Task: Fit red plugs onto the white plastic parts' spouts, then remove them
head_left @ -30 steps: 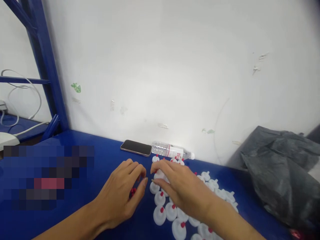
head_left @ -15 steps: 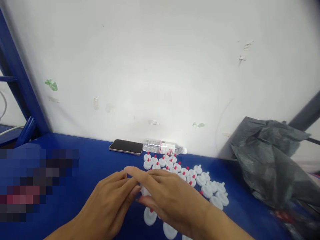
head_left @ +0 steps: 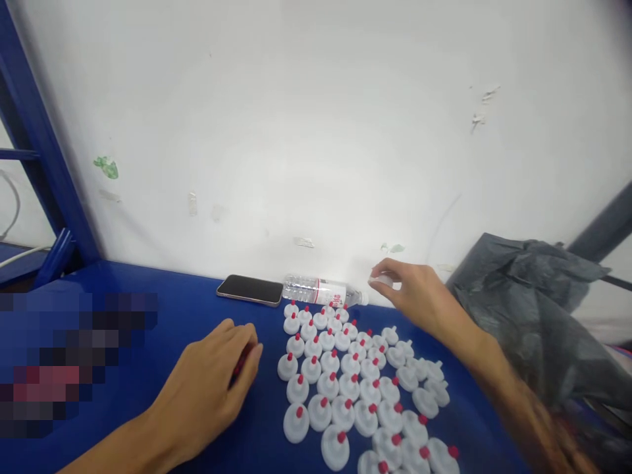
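Note:
My left hand [head_left: 212,388] is curled just above the blue table, left of the white pieces. Between its thumb and fingers a bit of small red caps [head_left: 240,363] shows; the rest is hidden in the palm. At the back right, my right hand [head_left: 412,289] is raised near the bottle's neck, pinching a white round piece [head_left: 385,282] between thumb and fingers. On the table lie several white disc pieces with spouts [head_left: 342,413], most with a red cap on the spout. A smaller group of uncapped white pieces [head_left: 407,378] lies to their right.
A phone [head_left: 250,290] and a clear water bottle [head_left: 326,291] lying on its side are against the white wall [head_left: 316,145]. A grey plastic bag [head_left: 533,322] stands at the right. Blue frame posts [head_left: 44,118] rise at the left. The blue table [head_left: 162,309] lies below.
My hands have separated. The right went up and to the right with a white piece; the left drew back slightly left. The capped pieces they covered are now visible.

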Demonstrator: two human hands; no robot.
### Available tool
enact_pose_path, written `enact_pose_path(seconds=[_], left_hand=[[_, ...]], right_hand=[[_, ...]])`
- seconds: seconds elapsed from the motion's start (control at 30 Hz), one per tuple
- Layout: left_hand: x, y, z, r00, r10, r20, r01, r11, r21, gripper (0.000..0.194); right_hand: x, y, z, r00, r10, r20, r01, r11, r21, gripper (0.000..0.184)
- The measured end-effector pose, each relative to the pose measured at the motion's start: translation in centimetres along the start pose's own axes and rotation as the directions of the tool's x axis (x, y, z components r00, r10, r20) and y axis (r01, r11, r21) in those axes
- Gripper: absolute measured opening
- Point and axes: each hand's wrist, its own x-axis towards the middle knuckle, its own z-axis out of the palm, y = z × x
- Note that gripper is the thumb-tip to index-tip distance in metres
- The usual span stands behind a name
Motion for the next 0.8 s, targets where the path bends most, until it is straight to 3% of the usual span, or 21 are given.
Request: enact_pose_path(seconds=[0.1, 0.23, 0.47, 0.63, 0.8], left_hand=[[-0.2, -0.4, 1.4, 0.994, 0.09, 0.063, -0.094, 0.993, 0.068, 0.026], [-0.6, -0.4, 2.0, 0.982, 0.158, 0.107, -0.164, 0.985, 0.054, 0.022], [-0.5, -0.2, 1.7, 0.967, 0.139, 0.212, -0.15, 0.988, 0.036, 0.024], [-0.4, -0.1, 1.7, 0.962, 0.125, 0.244, -0.14, 0.989, 0.041, 0.023], [-0.5, -0.1, 1.8, 0.958, 0.115, 0.263, -0.133, 0.99, 0.053, 0.023]], right_hand=[[-0.1, 2.2, 1.4, 0.996, 0.039, 0.085, -0.037, 0.999, -0.035, 0.008], [-1.7, 2.8, 3.0, 0.982, 0.037, 0.184, -0.03, 0.999, -0.04, 0.018], [-2.4, 3.5, 4.5, 0.924, 0.03, 0.381, -0.039, 0.999, 0.014, 0.025], [-2.2, 2.9, 3.9, 0.933, 0.017, 0.361, -0.028, 0.999, 0.025, 0.025], [-1.2, 0.1, 2.5, 0.967, -0.028, 0.254, 0.013, 0.998, 0.063, 0.026]])
